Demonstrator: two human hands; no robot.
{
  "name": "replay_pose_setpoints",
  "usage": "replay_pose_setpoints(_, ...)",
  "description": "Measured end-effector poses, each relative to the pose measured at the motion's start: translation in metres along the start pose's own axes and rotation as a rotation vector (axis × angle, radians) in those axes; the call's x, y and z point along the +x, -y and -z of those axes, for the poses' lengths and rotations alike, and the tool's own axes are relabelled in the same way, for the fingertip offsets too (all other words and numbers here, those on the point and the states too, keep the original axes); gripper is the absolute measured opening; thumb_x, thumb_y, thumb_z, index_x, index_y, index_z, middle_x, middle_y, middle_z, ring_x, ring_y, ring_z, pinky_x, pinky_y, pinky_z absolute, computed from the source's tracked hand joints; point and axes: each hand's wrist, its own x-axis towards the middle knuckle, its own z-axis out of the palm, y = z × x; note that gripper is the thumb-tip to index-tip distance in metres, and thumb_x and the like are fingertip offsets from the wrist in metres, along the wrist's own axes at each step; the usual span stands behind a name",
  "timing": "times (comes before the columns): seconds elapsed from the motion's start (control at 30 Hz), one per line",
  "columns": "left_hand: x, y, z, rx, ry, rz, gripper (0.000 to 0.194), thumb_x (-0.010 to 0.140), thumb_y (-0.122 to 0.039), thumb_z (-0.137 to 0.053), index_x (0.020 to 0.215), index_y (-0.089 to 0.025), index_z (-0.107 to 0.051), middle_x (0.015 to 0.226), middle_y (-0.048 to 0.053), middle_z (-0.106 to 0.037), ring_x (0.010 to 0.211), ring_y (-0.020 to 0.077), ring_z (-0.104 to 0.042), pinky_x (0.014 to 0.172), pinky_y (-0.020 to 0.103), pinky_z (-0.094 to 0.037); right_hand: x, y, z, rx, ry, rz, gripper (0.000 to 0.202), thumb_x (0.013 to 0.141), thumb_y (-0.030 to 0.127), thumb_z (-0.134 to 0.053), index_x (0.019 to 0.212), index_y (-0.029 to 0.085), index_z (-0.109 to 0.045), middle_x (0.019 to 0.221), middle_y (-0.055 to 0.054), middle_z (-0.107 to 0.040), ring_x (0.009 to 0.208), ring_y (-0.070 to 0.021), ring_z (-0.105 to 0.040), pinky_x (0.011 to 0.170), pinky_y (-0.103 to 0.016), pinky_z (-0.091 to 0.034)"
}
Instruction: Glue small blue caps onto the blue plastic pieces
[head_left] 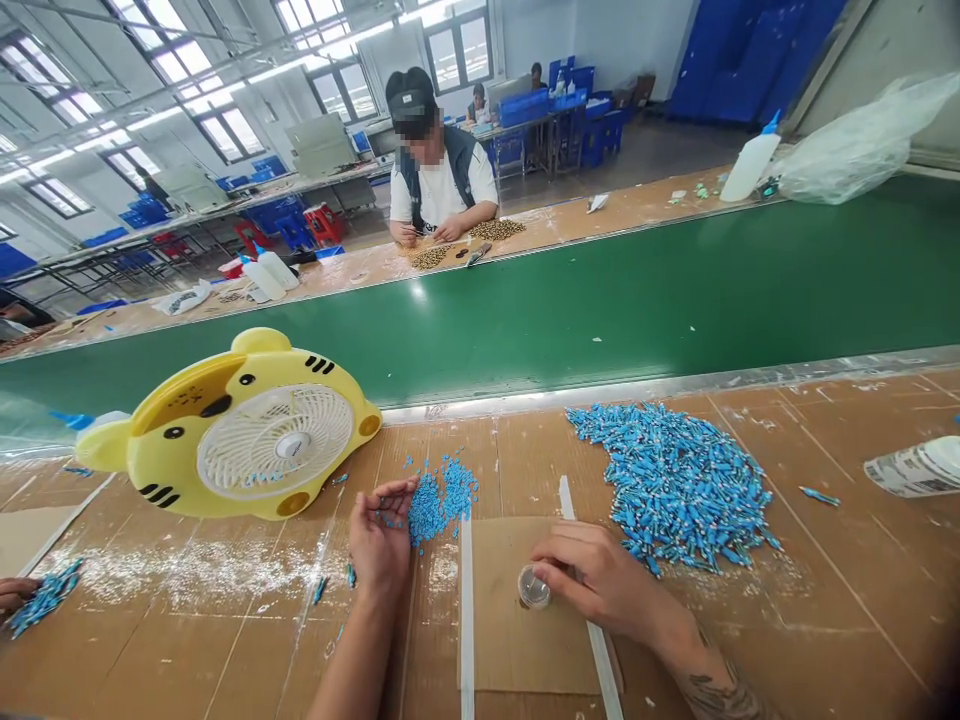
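My left hand (381,540) lies palm up beside a small pile of tiny blue pieces (439,500), its fingers apart and curved at the pile's left edge; a few blue bits show at its fingers. On a taped cardboard sheet (517,655), my right hand (592,575) has its thumb and fingertips at the rim of a small clear round cup (534,587). Right of the sheet is a large heap of blue parts with pale tips (675,480).
A yellow animal-faced fan (255,430) stands at the left. A green belt (525,330) runs across, with a person (442,170) beyond it. A white container (915,468) lies far right. Another person's hand (11,595) touches blue parts (49,598) far left.
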Motion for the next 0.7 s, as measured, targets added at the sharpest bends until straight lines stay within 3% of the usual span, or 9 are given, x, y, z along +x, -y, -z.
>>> replay_pose_setpoints(0.13, 0.002, -0.002, 0.002, -0.13, -0.057, 0.042, 0.034, 0.085, -0.045, -0.054, 0.074, -0.017, -0.069, 0.073, 0.004, -0.07, 0.074, 0.0175, -0.068, 0.08, 0.036, -0.055, 0.0, 0.0, 0.0, -0.01, -0.016, -0.001, 0.029, 0.099, 0.038, -0.045, 0.092, 0.019, -0.066, 0.082, -0.002, -0.065, 0.077, -0.0146, -0.056, 0.073, -0.027, -0.038)
replay_pose_setpoints(0.27, -0.002, -0.002, 0.004, -0.17, -0.054, 0.07, 0.02, 0.081, -0.033, -0.065, 0.075, -0.015, -0.071, 0.073, 0.004, -0.069, 0.074, 0.0153, -0.066, 0.073, 0.028, -0.053, 0.0, -0.001, -0.001, -0.008, 0.007, -0.004, 0.029, 0.1, 0.037, -0.045, 0.093, 0.02, -0.066, 0.081, -0.002, -0.064, 0.077, -0.0146, -0.055, 0.073, -0.027, -0.038)
replay_pose_setpoints(0.47, -0.006, -0.007, 0.008, -0.236, 0.038, 0.09, 0.054, 0.088, -0.049, -0.051, 0.044, -0.019, -0.055, 0.064, 0.004, -0.061, 0.082, 0.0194, -0.065, 0.09, 0.037, -0.05, 0.0, -0.003, -0.004, -0.008, 0.038, -0.013, 0.026, 0.1, 0.036, -0.045, 0.092, 0.021, -0.065, 0.082, -0.001, -0.064, 0.079, -0.0146, -0.055, 0.074, -0.028, -0.037)
replay_pose_setpoints(0.53, -0.008, -0.009, 0.007, -0.226, 0.075, 0.063, 0.051, 0.087, -0.057, -0.049, 0.058, -0.019, -0.067, 0.075, 0.006, -0.067, 0.095, 0.0231, -0.064, 0.1, 0.04, -0.044, 0.0, -0.004, -0.004, -0.007, 0.035, -0.012, 0.026, 0.1, 0.035, -0.045, 0.093, 0.021, -0.065, 0.083, -0.001, -0.065, 0.079, -0.0146, -0.055, 0.074, -0.028, -0.037)
replay_pose_setpoints(0.6, -0.01, -0.01, 0.004, -0.187, 0.14, 0.007, 0.058, 0.085, -0.067, -0.044, 0.092, -0.019, -0.075, 0.105, 0.011, -0.071, 0.119, 0.0276, -0.056, 0.111, 0.043, -0.034, 0.0, -0.004, -0.004, -0.005, 0.03, -0.008, 0.025, 0.1, 0.035, -0.045, 0.093, 0.021, -0.065, 0.083, -0.001, -0.065, 0.079, -0.0145, -0.056, 0.074, -0.028, -0.037)
replay_pose_setpoints(0.67, -0.012, -0.011, 0.0, -0.142, 0.221, -0.043, 0.07, 0.085, -0.072, -0.036, 0.122, -0.02, -0.066, 0.124, 0.012, -0.066, 0.133, 0.029, -0.046, 0.116, 0.046, -0.025, 0.0, -0.004, -0.004, -0.008, 0.024, -0.003, 0.025, 0.1, 0.034, -0.045, 0.093, 0.021, -0.065, 0.083, -0.001, -0.065, 0.079, -0.0145, -0.056, 0.074, -0.028, -0.038)
replay_pose_setpoints(0.7, -0.012, -0.011, -0.001, -0.127, 0.249, -0.057, 0.069, 0.087, -0.07, -0.035, 0.13, -0.022, -0.06, 0.122, 0.012, -0.068, 0.132, 0.0289, -0.048, 0.116, 0.049, -0.024, 0.0, -0.004, -0.004, -0.011, 0.023, -0.001, 0.025, 0.1, 0.034, -0.046, 0.093, 0.02, -0.065, 0.083, -0.001, -0.066, 0.079, -0.0145, -0.056, 0.074, -0.028, -0.038)
